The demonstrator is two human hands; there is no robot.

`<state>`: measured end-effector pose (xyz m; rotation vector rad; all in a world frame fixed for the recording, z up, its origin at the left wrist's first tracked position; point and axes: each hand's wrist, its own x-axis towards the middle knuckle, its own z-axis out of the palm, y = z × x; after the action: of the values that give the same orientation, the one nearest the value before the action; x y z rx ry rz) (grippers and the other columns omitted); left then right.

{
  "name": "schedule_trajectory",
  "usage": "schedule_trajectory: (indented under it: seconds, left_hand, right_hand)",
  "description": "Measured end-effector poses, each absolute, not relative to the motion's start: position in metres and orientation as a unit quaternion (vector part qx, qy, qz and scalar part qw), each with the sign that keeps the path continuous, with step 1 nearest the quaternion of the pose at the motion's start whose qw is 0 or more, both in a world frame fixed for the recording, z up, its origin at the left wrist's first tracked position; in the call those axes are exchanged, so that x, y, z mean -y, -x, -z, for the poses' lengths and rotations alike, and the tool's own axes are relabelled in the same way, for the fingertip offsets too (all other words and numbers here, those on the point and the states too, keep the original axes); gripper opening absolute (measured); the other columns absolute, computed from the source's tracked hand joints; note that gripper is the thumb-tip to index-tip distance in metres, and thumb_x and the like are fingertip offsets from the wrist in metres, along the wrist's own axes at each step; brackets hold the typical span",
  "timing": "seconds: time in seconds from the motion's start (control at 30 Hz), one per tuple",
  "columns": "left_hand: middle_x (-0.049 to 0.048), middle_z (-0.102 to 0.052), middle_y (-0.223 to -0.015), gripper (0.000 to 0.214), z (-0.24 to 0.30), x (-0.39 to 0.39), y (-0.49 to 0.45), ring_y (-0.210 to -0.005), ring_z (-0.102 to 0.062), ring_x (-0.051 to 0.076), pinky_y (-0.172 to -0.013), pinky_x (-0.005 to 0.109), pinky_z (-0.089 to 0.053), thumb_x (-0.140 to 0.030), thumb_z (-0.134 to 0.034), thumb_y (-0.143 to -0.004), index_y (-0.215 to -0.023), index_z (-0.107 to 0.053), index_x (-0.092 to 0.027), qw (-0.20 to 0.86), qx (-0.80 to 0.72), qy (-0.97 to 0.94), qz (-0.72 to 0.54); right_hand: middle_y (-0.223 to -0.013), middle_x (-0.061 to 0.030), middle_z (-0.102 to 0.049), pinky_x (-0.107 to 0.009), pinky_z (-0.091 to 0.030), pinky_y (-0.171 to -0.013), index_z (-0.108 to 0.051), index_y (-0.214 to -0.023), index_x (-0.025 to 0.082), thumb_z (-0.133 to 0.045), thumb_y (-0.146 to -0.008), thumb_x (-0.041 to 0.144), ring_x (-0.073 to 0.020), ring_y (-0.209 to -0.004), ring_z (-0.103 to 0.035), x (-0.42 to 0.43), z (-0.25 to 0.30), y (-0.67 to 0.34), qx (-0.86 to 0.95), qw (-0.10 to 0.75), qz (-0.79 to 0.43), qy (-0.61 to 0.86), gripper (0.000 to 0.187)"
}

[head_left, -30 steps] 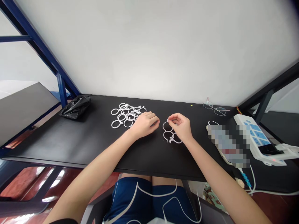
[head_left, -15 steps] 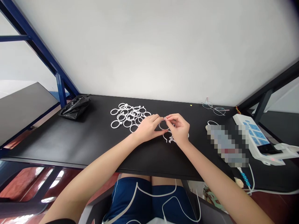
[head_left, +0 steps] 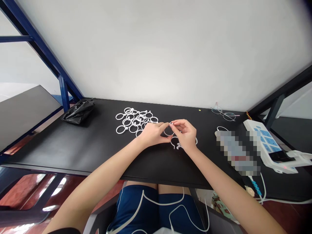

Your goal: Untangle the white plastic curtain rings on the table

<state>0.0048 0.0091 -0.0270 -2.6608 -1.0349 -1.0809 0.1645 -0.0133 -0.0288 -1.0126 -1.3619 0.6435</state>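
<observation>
On our worktop [head_left: 102, 143]'s left, heaped rings [head_left: 136, 125] look closed, apparently done; then our left hand [head_left: 153, 134] and right hand [head_left: 187, 134] pinch one white ring [head_left: 168, 135] in their fingers [head_left: 179, 122]; rightward, gapped rings [head_left: 171, 143] seem left.

Pale wall [head_left: 158, 58] behind a black table [head_left: 85, 146], glossy reddish floor [head_left: 18, 188] below.

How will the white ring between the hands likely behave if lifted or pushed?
The white ring is probably light, being so thin. It's likely stiff rather than floppy, since its visible part holds a rounded curve. Pushed along the desk, it may slide rather than roll, as the pile of rings lies mostly flat.
</observation>
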Motion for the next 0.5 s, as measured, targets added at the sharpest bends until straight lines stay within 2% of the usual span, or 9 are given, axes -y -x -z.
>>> schedule_trajectory:
  seconds: [0.2,0.5]
  left_hand:
    - [0.0017,-0.070,-0.068,0.033,0.0264,-0.0098,-0.0027,-0.051,-0.062,0.012,-0.046,0.021,-0.040,-0.037,-0.058,-0.078,-0.102,-0.065,-0.015,0.036,0.328,0.870,0.365]
    - [0.0017,-0.067,-0.072,0.033,0.0230,-0.0102,-0.0007,-0.055,-0.061,0.012,-0.048,0.020,-0.042,-0.034,-0.055,-0.081,-0.107,-0.063,-0.015,0.006,0.310,0.883,0.353]
  right_hand:
    - [-0.092,-0.0068,-0.071,-0.035,-0.059,-0.074,-0.059,-0.094,0.021,-0.064,-0.086,0.039,-0.0203,-0.085,-0.070,0.0134,0.0310,-0.1667,0.579,0.611,-0.310,0.442,0.020]
    - [-0.094,-0.0066,-0.071,-0.033,-0.059,-0.069,-0.065,-0.090,0.021,-0.066,-0.084,0.037,-0.0203,-0.082,-0.070,0.0153,0.0267,-0.1674,0.607,0.583,-0.308,0.443,0.017]
